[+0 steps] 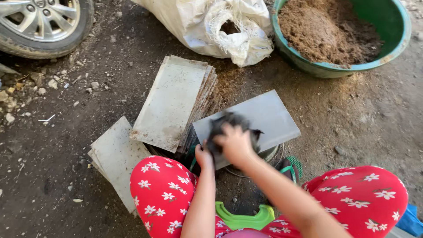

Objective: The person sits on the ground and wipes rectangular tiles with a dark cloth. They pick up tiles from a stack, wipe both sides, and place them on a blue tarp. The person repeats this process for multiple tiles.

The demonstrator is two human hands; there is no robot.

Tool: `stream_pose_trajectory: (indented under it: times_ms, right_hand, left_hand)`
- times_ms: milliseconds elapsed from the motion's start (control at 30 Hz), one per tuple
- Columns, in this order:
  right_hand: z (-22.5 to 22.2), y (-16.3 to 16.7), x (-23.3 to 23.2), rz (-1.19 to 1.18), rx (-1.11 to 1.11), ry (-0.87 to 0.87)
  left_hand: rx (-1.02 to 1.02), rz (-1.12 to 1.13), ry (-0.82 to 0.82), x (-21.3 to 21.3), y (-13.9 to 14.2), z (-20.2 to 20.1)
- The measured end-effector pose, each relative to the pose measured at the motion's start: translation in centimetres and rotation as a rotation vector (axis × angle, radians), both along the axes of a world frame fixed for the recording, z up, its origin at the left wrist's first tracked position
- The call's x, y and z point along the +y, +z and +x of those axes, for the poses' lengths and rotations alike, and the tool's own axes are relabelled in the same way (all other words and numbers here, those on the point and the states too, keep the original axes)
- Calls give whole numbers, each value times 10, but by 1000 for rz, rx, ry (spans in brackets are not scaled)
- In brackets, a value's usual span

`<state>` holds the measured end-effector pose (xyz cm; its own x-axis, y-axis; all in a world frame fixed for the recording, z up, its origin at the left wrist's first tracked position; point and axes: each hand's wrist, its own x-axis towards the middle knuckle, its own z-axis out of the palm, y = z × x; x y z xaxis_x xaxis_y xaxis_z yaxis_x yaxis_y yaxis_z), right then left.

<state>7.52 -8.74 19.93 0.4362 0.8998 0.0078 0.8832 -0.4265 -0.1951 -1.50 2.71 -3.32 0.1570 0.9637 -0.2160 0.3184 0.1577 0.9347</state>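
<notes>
A bare dirt yard fills the view, with a silver-rimmed car wheel [42,24] at the top left corner. At the top right stands a wide green plastic basin [398,42], heaped with brown, sawdust-like powder [326,28]; beside it slumps an open white woven sack [211,26], its mouth turned toward the work spot, likely so its contents stay within reach.

In the middle lies a slanted stack of dusty grey rectangular panes [172,103], with a second lower pile of the same panes [116,158] to the left, partly under the person's knee in red trousers with white flowers [161,194].

One cleaner grey rectangular pane [269,117] rests flat across the rim of a round container [271,155], which seems to serve as a raised support at working height. The left hand [203,158] grips this pane's near edge, fingers closed on it, apparently to steady it. The right hand [235,143] presses a crumpled dark cloth [222,125] down on the pane's surface, fingers curled over the cloth; both are blurred.

A lime-green plastic stool edge [242,218] shows between the knees.
</notes>
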Motion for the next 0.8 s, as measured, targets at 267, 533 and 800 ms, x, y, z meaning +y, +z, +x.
stream_pose_trajectory:
  times_ms: [267,533,800]
  right_hand:
    - [97,-79,-107,171,-168,-304]
    - [289,-29,-230,53,-222,-721]
    - [304,-21,-245,611,130,-747]
  left_hand:
    - [-231,-193,68,-2,11,0]
    - [-146,81,151,13,56,8]
    - [-264,-213,86,81,91,30]
